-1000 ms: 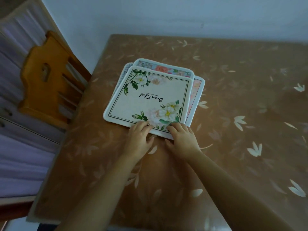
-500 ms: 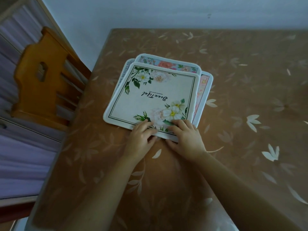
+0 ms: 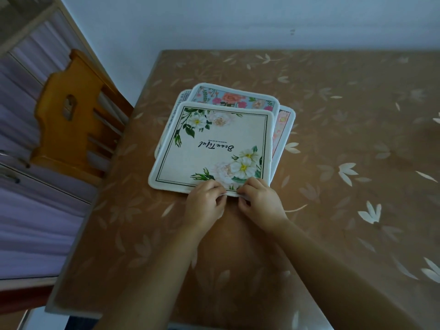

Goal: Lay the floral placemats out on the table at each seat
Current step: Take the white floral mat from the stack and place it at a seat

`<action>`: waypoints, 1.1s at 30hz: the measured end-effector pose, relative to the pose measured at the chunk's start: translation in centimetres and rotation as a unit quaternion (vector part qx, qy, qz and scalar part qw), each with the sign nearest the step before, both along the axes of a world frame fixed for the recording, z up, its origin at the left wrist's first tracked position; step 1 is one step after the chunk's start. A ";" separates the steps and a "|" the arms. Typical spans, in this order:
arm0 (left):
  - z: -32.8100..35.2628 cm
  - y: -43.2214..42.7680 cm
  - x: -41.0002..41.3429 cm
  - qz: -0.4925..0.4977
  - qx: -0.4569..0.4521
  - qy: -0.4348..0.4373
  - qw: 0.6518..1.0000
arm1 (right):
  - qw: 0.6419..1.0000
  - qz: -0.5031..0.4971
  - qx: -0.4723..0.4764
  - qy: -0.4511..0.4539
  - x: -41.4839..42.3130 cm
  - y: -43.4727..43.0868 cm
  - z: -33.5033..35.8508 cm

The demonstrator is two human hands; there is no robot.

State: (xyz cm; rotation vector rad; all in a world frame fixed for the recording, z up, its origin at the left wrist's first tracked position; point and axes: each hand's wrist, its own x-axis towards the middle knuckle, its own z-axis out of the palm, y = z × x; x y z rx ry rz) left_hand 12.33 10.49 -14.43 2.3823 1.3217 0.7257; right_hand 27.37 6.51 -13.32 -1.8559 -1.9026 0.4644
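A loose stack of square floral placemats lies on the brown table [image 3: 333, 139] near its left edge. The top placemat [image 3: 214, 148] is cream with white flowers and a dark script word. Under it show a blue placemat [image 3: 235, 98] with pink roses, a pink placemat [image 3: 282, 129] at the right, and a sliver of another placemat [image 3: 182, 98] at the left. My left hand [image 3: 206, 202] and my right hand [image 3: 260, 202] sit side by side, both pinching the near edge of the top placemat close to its near right corner.
A wooden chair [image 3: 76, 120] stands pushed in at the table's left side. A pale wall runs behind the table. Light curtain fabric [image 3: 28, 210] hangs at the far left. The tablecloth has a white flower print.
My fingers went from lying flat on the top placemat's near edge to curling and pinching that edge. The head camera drifted a little; the stack stayed put.
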 end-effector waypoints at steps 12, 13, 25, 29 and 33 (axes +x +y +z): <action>0.8 -8.4 0.4 -0.003 -0.040 -0.056 0.998 | 0.999 -0.007 -0.022 0.028 2.2 -7.4 1.8; 0.8 -9.2 0.2 -0.009 -0.039 -0.056 0.998 | 0.999 -0.010 -0.024 0.027 2.4 -8.2 2.1; 2.6 -16.8 -2.1 -0.010 -0.169 -0.133 0.977 | 0.998 -0.030 -0.056 -0.023 2.3 -17.9 5.9; 2.8 -18.7 -1.7 -0.031 -0.159 -0.120 0.979 | 0.998 -0.030 -0.054 -0.028 2.3 -20.3 5.9; 3.1 -19.9 -0.6 -0.031 -0.150 -0.115 0.981 | 0.998 -0.030 -0.046 -0.025 3.3 -21.7 5.7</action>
